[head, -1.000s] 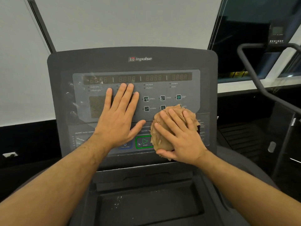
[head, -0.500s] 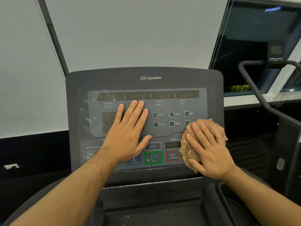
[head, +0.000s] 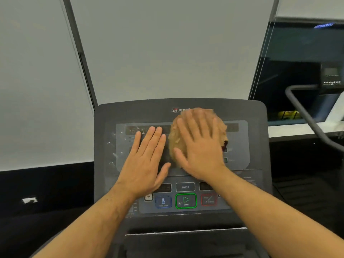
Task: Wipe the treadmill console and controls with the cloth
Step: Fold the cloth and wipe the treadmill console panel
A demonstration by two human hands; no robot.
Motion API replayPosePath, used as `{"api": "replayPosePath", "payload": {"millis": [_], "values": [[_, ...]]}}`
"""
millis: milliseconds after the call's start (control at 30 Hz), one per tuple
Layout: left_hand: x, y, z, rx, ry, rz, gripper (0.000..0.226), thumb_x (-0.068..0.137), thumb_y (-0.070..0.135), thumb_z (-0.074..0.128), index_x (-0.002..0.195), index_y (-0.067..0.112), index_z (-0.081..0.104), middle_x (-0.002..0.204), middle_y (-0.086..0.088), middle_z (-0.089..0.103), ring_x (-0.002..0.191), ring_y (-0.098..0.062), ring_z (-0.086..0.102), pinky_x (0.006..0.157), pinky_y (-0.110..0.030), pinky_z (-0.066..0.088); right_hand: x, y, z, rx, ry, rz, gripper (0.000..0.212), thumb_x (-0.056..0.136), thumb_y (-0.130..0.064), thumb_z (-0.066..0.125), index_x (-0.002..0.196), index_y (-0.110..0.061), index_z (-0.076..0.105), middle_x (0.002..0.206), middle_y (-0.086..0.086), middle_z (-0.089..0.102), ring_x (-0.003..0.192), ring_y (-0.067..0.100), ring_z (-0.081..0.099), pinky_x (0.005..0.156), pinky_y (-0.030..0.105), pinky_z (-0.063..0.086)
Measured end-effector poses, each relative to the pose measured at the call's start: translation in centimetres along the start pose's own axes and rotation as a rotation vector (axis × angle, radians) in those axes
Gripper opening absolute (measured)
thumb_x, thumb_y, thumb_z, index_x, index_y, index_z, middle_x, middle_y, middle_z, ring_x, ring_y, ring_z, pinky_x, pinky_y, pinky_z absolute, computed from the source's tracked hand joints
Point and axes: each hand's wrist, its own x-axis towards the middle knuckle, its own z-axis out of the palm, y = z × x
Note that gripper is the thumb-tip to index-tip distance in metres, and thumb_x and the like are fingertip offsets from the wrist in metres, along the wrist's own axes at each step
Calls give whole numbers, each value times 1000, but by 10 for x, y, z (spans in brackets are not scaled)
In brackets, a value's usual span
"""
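The right hand (head: pixel 200 146) lies flat, fingers spread, pressing the tan cloth (head: pixel 176 140) on the console (head: pixel 247 116), hiding half the logo. The left hand (head: pixel 144 161) rests flat, empty, covering the left readouts.

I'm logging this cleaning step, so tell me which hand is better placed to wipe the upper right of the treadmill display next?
The right hand. It presses the cloth flat on the console beside that area, while the left hand lies bare on the console's left side.
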Motion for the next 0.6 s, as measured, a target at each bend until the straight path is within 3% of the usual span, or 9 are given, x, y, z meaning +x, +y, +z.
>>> {"api": "replayPosePath", "payload": {"millis": [100,133,233,333,400,500,600], "values": [[-8,-8,-5,-11,2,-33,74,104,42,37,162,-2,22,173,-21,17,162,-35,12,128,-63,17,12,-20,4,-5,-40,-388,85,97,-60,44,166,-13,27,177,14,12,165,33,4,129,64,10],[-13,-14,-7,-2,1,-52,72,104,39,36,162,-2,22,173,-21,17,162,-35,12,128,-63,17,14,-20,4,3,-17,-413,90,96,-62,46,166,-11,24,177,15,11,165,32,3,130,62,10],[-26,-27,-11,39,-1,-103,70,104,36,32,161,-3,24,172,-23,18,161,-36,13,127,-64,19,9,-23,11,19,66,-151,109,89,-72,55,164,1,23,174,26,9,164,42,5,129,67,9],[-17,-22,-7,14,13,-51,65,107,33,32,160,-4,25,171,-24,21,161,-38,15,126,-65,21,-1,-24,13,-7,28,39,113,93,-78,45,163,6,19,173,30,8,163,45,3,130,68,5],[-6,-10,-1,-32,35,65,62,106,23,39,159,-6,27,169,-26,23,160,-41,17,126,-64,24,-3,-17,10,58,38,-26,98,101,-65,42,163,7,17,174,30,7,163,43,3,131,63,5],[14,25,11,-91,15,198,66,98,10,52,157,-8,31,168,-28,23,159,-42,18,126,-60,26,-11,-1,10,244,108,-51,69,104,-27,40,161,7,24,174,26,15,164,39,9,133,58,11],[38,54,19,-31,-37,117,68,103,34,47,160,0,32,171,-22,21,161,-39,13,126,-60,24,-24,24,11,261,159,90,63,101,-15,36,160,4,31,173,23,21,163,37,15,132,57,12]]}}
